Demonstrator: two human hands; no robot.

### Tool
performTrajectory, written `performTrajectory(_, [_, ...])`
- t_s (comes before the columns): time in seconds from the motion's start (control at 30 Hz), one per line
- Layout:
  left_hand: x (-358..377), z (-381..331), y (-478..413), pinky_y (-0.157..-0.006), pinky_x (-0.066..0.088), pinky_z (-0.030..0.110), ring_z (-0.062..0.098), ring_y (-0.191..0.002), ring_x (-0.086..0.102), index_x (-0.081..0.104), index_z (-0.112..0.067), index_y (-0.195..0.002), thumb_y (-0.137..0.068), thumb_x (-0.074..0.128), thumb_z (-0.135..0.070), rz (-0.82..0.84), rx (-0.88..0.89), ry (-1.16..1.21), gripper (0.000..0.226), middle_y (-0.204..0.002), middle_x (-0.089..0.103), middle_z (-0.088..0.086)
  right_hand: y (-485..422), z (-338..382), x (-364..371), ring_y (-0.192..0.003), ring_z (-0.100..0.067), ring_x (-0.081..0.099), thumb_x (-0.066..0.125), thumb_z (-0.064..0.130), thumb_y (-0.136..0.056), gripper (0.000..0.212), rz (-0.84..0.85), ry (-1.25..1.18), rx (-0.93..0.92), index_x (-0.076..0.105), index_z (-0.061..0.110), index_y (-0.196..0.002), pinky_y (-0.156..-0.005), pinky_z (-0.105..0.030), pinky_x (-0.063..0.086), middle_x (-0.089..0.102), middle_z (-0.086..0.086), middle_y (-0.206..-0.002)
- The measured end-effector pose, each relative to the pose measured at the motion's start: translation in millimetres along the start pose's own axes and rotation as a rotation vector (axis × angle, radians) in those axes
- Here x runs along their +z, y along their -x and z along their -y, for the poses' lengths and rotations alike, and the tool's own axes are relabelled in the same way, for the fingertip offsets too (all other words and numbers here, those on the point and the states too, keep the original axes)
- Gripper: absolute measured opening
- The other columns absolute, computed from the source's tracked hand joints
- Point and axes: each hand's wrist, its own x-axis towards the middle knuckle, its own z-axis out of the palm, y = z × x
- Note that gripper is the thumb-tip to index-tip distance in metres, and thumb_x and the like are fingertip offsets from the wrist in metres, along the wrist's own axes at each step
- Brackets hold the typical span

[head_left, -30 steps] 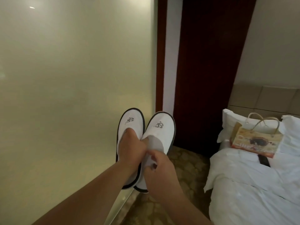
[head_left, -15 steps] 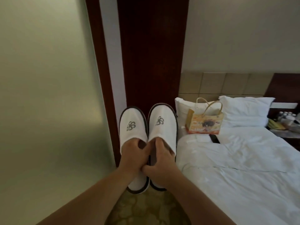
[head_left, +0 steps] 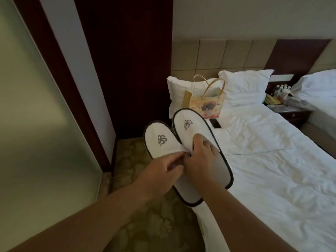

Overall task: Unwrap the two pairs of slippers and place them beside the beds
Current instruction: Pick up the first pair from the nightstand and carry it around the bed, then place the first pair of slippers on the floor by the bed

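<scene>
I hold a pair of white slippers with dark trim and a grey logo, side by side in the air above the carpet by the bed's left edge. My left hand [head_left: 163,168] pinches the opening edge of the left slipper [head_left: 160,140]. My right hand [head_left: 201,159] grips the right slipper [head_left: 190,126], with its fingers curled over the upper. Both slippers point toes away from me, tilted toward the bed [head_left: 272,160]. No wrapper shows on them. A second bed [head_left: 320,91] lies at the far right.
A paper gift bag [head_left: 205,104] and a dark phone [head_left: 215,123] lie on the near bed by its pillows. A nightstand [head_left: 289,110] with bottles stands between the beds. Patterned carpet [head_left: 134,160] fills the narrow strip between the bed and the frosted glass wall [head_left: 36,124].
My view has swung right and down, from the glass wall to the bed. The slippers have come lower and tilted to the right, and my right hand now lies over the right slipper's upper.
</scene>
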Motion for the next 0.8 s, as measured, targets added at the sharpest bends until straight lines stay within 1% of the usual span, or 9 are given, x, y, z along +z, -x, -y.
performTrajectory(0.07, [-7, 10, -21, -0.074, 0.052, 0.016, -0.005, -0.082, 0.063, 0.062, -0.051, -0.100, -0.085, 0.056, -0.040, -0.114, 0.026, -0.150, 0.019, -0.091, 0.065, -0.028, -15, -25, 20, -0.096, -0.031, 0.054, 0.061, 0.018, -0.081, 0.030, 0.071, 0.002, 0.002, 0.037, 0.027, -0.096, -0.075, -0.038, 0.041, 0.060, -0.003, -0.091])
performTrajectory(0.1, [-12, 18, -32, -0.070, 0.051, 0.016, -0.001, -0.079, 0.062, 0.060, -0.048, -0.100, -0.083, 0.059, -0.042, -0.169, 0.065, -0.242, 0.017, -0.088, 0.063, -0.023, -23, -37, 31, -0.093, -0.030, 0.055, 0.059, 0.016, -0.082, 0.027, 0.123, -0.009, -0.001, 0.039, 0.026, -0.097, -0.073, -0.036, 0.042, 0.059, -0.002, -0.089])
performTrajectory(0.13, [-16, 26, -44, -0.074, 0.050, 0.016, 0.001, -0.084, 0.058, 0.057, -0.045, -0.105, -0.081, 0.062, -0.043, -0.202, 0.117, -0.351, 0.025, -0.093, 0.057, -0.022, -30, -46, 43, -0.092, -0.030, 0.056, 0.056, 0.013, -0.084, 0.026, 0.188, -0.029, -0.003, 0.041, 0.025, -0.102, -0.070, -0.035, 0.042, 0.059, -0.003, -0.089])
performTrajectory(0.2, [-18, 49, -70, -0.095, 0.042, 0.024, 0.009, -0.114, 0.043, 0.048, -0.040, -0.122, -0.076, 0.066, -0.047, -0.161, 0.176, -0.581, 0.050, -0.122, 0.043, -0.013, -42, -61, 71, -0.092, -0.031, 0.057, 0.053, 0.011, -0.086, 0.038, 0.325, -0.053, -0.033, 0.044, 0.025, -0.120, -0.071, -0.036, 0.043, 0.063, -0.006, -0.096])
performTrajectory(0.3, [-10, 85, -100, -0.112, 0.019, 0.041, 0.019, -0.141, 0.004, 0.032, -0.041, -0.135, -0.070, 0.064, -0.059, 0.011, 0.074, -0.781, 0.075, -0.154, 0.007, -0.005, -45, -76, 115, -0.099, -0.026, 0.053, 0.054, 0.014, -0.087, 0.059, 0.495, -0.068, -0.093, 0.037, 0.027, -0.141, -0.082, -0.035, 0.043, 0.059, -0.006, -0.107])
performTrajectory(0.43, [18, 138, -121, -0.115, -0.002, 0.050, 0.022, -0.144, -0.021, 0.023, -0.038, -0.137, -0.060, 0.068, -0.056, 0.147, -0.089, -0.890, 0.091, -0.156, -0.020, -0.005, -39, -105, 164, -0.100, -0.023, 0.052, 0.057, 0.009, -0.086, 0.048, 0.621, -0.082, -0.130, 0.048, 0.017, -0.133, -0.081, -0.027, 0.038, 0.059, -0.006, -0.108])
performTrajectory(0.57, [54, 186, -124, -0.115, -0.007, 0.058, 0.026, -0.141, -0.029, 0.018, -0.038, -0.138, -0.054, 0.067, -0.063, 0.239, -0.299, -0.881, 0.100, -0.155, -0.030, -0.002, -31, -140, 202, -0.099, -0.025, 0.054, 0.058, 0.007, -0.086, 0.034, 0.723, -0.087, -0.113, 0.058, 0.015, -0.119, -0.083, -0.030, 0.044, 0.061, -0.008, -0.106])
performTrajectory(0.67, [80, 228, -129, -0.114, 0.000, 0.060, 0.033, -0.143, -0.021, 0.028, -0.031, -0.137, -0.062, 0.062, -0.067, 0.240, -0.355, -1.022, 0.090, -0.156, -0.026, 0.006, -19, -165, 236, -0.098, -0.021, 0.052, 0.062, 0.012, -0.085, 0.037, 0.794, -0.095, -0.085, 0.057, 0.021, -0.121, -0.084, -0.035, 0.049, 0.060, -0.005, -0.107])
performTrajectory(0.8, [106, 307, -132, -0.112, 0.014, 0.060, 0.035, -0.145, -0.008, 0.048, -0.029, -0.129, -0.084, 0.051, -0.054, 0.309, -0.363, -1.093, 0.051, -0.159, -0.013, 0.010, 19, -202, 299, -0.090, -0.016, 0.048, 0.063, 0.021, -0.087, 0.032, 0.814, -0.133, -0.008, 0.060, 0.026, -0.118, -0.082, -0.030, 0.046, 0.059, -0.001, -0.101])
